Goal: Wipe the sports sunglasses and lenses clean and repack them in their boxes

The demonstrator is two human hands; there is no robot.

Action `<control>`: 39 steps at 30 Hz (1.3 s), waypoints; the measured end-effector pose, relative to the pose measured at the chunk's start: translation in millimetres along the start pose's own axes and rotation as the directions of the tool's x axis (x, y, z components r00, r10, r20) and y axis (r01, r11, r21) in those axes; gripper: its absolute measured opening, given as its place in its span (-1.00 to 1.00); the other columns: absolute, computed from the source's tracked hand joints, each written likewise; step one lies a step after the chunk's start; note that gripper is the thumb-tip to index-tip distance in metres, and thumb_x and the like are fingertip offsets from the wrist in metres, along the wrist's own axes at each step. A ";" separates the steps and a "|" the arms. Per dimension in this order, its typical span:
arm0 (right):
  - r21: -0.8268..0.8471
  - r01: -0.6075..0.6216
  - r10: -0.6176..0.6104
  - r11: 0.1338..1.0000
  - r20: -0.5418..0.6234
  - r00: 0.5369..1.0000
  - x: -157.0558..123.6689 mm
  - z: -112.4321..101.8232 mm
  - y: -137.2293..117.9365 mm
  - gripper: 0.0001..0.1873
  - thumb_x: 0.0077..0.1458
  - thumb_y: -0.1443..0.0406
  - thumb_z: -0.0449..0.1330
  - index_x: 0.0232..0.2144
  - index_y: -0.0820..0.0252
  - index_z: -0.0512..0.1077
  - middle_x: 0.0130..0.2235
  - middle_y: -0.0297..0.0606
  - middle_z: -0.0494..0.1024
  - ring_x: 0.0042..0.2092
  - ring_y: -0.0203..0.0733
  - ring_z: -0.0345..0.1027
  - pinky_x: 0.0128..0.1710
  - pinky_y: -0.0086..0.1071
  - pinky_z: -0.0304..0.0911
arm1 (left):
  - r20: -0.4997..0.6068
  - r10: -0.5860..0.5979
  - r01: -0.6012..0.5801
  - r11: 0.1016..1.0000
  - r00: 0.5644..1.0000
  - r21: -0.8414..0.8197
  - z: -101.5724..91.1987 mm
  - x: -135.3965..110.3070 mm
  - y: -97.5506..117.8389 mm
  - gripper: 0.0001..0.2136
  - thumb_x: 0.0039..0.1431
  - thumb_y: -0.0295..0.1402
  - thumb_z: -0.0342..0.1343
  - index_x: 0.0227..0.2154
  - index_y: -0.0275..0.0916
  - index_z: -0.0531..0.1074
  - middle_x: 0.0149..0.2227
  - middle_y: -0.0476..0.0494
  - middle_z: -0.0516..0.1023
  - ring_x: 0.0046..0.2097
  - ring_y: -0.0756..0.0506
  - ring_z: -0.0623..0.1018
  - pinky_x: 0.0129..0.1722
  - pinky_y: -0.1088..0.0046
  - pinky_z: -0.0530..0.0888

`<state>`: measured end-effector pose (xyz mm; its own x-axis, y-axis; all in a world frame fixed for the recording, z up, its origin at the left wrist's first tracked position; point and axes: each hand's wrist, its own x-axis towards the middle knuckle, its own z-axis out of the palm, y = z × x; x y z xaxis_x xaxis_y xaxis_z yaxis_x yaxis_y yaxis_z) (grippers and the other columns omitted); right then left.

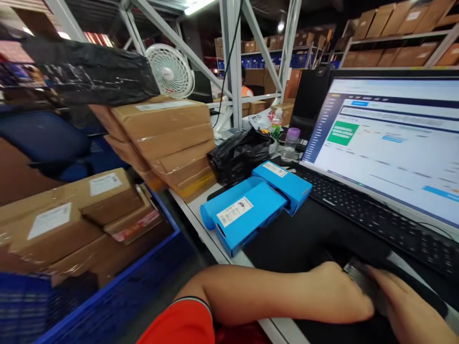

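My left hand reaches across from an orange sleeve and rests on the black desk mat, its fingers curled. My right hand lies close beside it at the lower right, fingers bent over the same spot. Between the two hands sits a small grey flat item, blurred, which both seem to grip. Two blue boxes with white labels lie on the desk beyond my left forearm. Just past my hands runs a black keyboard, under a lit monitor.
A stack of taped cardboard parcels stands at the desk's left end, with a black-wrapped package on top. A black plastic bag, two bottles and a white fan sit behind. A blue crate of parcels stands left.
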<state>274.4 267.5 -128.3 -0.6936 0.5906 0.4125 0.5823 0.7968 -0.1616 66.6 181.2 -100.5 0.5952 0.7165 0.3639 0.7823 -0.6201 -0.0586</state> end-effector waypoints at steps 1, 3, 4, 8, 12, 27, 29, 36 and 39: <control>-0.043 0.021 -0.021 0.999 0.011 1.000 -3.3 11.5 9.2 -0.52 0.09 0.39 -0.04 0.02 0.15 0.46 0.00 0.03 0.61 -0.04 0.16 0.56 -0.05 0.01 0.51 | 0.000 -0.012 0.012 1.000 1.000 0.027 -4.1 -1.4 2.2 -0.58 0.30 -0.60 -0.15 -0.41 -0.17 0.61 -0.26 -0.27 0.65 -0.32 0.00 0.55 -0.46 0.38 0.40; -0.122 0.060 -0.052 0.991 0.067 0.996 -9.1 22.0 21.3 -0.47 0.07 0.39 -0.01 0.10 0.26 0.38 0.07 0.14 0.54 0.06 0.24 0.48 0.00 0.09 0.45 | 0.022 -0.006 0.005 0.997 1.000 0.078 -9.4 -2.6 6.5 -0.52 0.29 -0.63 -0.20 -0.41 -0.14 0.63 -0.25 -0.26 0.66 -0.32 0.02 0.55 -0.49 0.40 0.38; -0.162 0.056 -0.042 0.985 0.089 0.995 -10.4 22.5 23.2 -0.46 0.06 0.40 -0.01 0.11 0.30 0.37 0.07 0.17 0.52 0.07 0.27 0.46 0.02 0.10 0.43 | 0.041 0.001 -0.005 0.995 0.999 0.101 -10.4 -2.6 7.9 -0.50 0.29 -0.63 -0.21 -0.40 -0.13 0.64 -0.24 -0.27 0.66 -0.33 0.03 0.55 -0.49 0.41 0.37; -0.244 -0.049 0.081 0.969 0.122 0.989 1.7 15.5 9.3 -0.62 0.10 0.38 -0.01 -0.10 0.37 0.49 -0.14 0.18 0.59 -0.12 0.25 0.52 -0.11 0.07 0.44 | 0.083 0.048 -0.055 0.994 0.995 0.091 -6.3 -0.5 6.2 -0.52 0.28 -0.65 -0.23 -0.39 -0.16 0.61 -0.23 -0.33 0.65 -0.34 0.04 0.55 -0.47 0.40 0.36; -0.225 -0.123 0.169 0.967 0.197 0.966 22.8 8.3 -15.3 -0.73 0.14 0.31 0.06 -0.25 0.28 0.54 -0.23 0.08 0.57 -0.19 0.19 0.49 -0.17 -0.01 0.40 | 0.042 0.108 -0.107 0.994 0.993 -0.026 5.2 2.6 0.5 -0.68 0.25 -0.60 -0.12 -0.31 -0.32 0.57 -0.36 -0.37 0.61 -0.39 -0.05 0.56 -0.50 0.37 0.36; 0.866 -0.443 0.559 0.231 0.254 0.789 46.5 -93.6 -27.0 -0.47 -0.01 0.25 0.33 0.02 0.08 0.31 -0.44 -0.43 0.53 -0.48 -0.26 0.39 -0.49 -0.44 0.19 | 0.104 0.025 0.002 0.969 0.994 -0.248 18.4 14.2 -6.9 -0.74 0.14 -0.66 -0.08 -0.37 -0.32 0.51 -0.42 -0.38 0.57 -0.41 -0.26 0.55 -0.43 0.31 0.29; 0.922 -0.381 0.587 0.077 0.267 0.765 46.1 -98.6 -21.1 -0.45 -0.06 0.25 0.37 -0.01 0.13 0.29 -0.47 -0.46 0.52 -0.53 -0.34 0.32 -0.55 -0.51 0.12 | 0.144 0.041 -0.008 0.976 0.989 -0.219 17.3 14.8 -6.7 -0.72 0.11 -0.68 -0.08 -0.36 -0.35 0.53 -0.37 -0.42 0.59 -0.40 -0.29 0.56 -0.43 0.30 0.30; 0.935 -0.353 0.547 0.017 0.287 0.786 46.4 -97.9 -29.7 -0.49 -0.04 0.33 0.34 -0.04 0.12 0.26 -0.42 -0.45 0.55 -0.46 -0.32 0.40 -0.48 -0.51 0.26 | 0.203 0.062 -0.027 0.985 0.977 -0.170 16.7 15.7 -8.1 -0.71 0.12 -0.68 -0.07 -0.32 -0.33 0.54 -0.30 -0.43 0.62 -0.33 -0.33 0.60 -0.38 0.26 0.40; 0.938 -0.344 0.530 0.041 0.272 0.804 44.7 -101.1 -33.7 -0.50 0.00 0.32 0.32 -0.01 0.10 0.26 -0.39 -0.42 0.57 -0.45 -0.30 0.43 -0.47 -0.48 0.29 | 0.201 0.059 -0.026 0.986 0.978 -0.162 16.7 16.3 -8.0 -0.72 0.11 -0.68 -0.06 -0.31 -0.33 0.54 -0.32 -0.41 0.62 -0.34 -0.32 0.60 -0.39 0.25 0.41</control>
<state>266.6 254.1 -13.8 -0.3642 0.9313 0.0022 -0.1348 -0.0503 -0.9896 73.1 203.1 -109.6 0.6651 0.7282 0.1654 0.7264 -0.6822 0.0830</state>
